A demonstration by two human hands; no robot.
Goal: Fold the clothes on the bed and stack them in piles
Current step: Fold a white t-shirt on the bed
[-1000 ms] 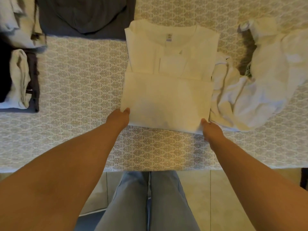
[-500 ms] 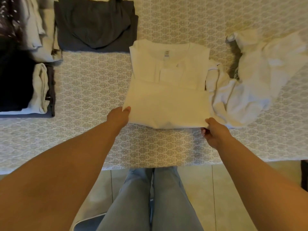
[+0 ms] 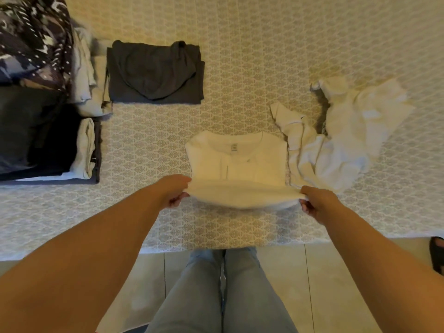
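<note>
A partly folded white T-shirt [image 3: 236, 162] lies on the patterned bed cover [image 3: 264, 56], collar away from me. My left hand [image 3: 174, 189] pinches its near left corner and my right hand [image 3: 314, 204] pinches its near right corner. The near edge is lifted off the bed between them. Unfolded white clothes [image 3: 341, 135] lie crumpled just right of the shirt. A folded dark grey garment [image 3: 153, 73] sits at the back left of centre.
Stacks of folded dark and pale clothes [image 3: 48, 140] and a patterned dark fabric [image 3: 33, 39] fill the left side. The bed's front edge runs above my jeans. A dark sandal [image 3: 437, 254] lies on the tiled floor at right.
Both hands have closed on the shirt's near corners and raised its near edge off the bed. The camera view has shifted, showing more of the bed beyond.
</note>
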